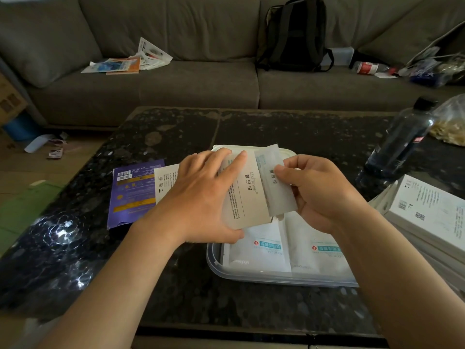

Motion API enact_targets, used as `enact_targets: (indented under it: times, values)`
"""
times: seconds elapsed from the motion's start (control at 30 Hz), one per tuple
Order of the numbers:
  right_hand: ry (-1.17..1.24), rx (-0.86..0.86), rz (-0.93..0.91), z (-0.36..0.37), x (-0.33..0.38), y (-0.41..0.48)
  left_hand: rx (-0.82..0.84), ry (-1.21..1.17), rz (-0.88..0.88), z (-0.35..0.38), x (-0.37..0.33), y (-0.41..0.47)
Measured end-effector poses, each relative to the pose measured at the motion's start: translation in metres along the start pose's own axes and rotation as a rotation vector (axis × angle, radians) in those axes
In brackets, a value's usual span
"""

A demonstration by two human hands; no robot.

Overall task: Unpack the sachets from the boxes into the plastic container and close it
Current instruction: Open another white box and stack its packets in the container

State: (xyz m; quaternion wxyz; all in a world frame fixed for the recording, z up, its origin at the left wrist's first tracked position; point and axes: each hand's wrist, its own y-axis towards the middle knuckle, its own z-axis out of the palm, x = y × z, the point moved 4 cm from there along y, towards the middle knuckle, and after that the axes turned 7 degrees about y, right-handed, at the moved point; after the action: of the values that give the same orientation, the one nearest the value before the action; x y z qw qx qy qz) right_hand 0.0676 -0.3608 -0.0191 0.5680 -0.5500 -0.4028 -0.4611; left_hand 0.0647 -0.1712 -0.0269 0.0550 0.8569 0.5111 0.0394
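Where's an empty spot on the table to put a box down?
Bare table lies beyond the plastic container, toward the sofa, and at the near-left, in front of the purple box. The right side is crowded: bottle, white boxes.

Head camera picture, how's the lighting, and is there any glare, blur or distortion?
Head view: dim, soft light; bright glare patches on the dark table at lower left; wide-angle bending tilts the bottle and curves the sofa near the edges; the box in the left hand and the sachets in the right hand are fairly sharp, large print readable, small print too soft.
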Motion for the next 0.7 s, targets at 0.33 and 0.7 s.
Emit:
enact_targets:
  times: [0.33, 0.7]
  values:
    - [0.120, -0.200, -0.108, -0.025, 0.019, -0.007, -0.067, -0.035, -0.099, -0.002, 0.017, -0.003]
    - [0.116, -0.335, -0.205, -0.049, 0.025, -0.007, -0.085, -0.027, -0.234, -0.006, 0.035, -0.006]
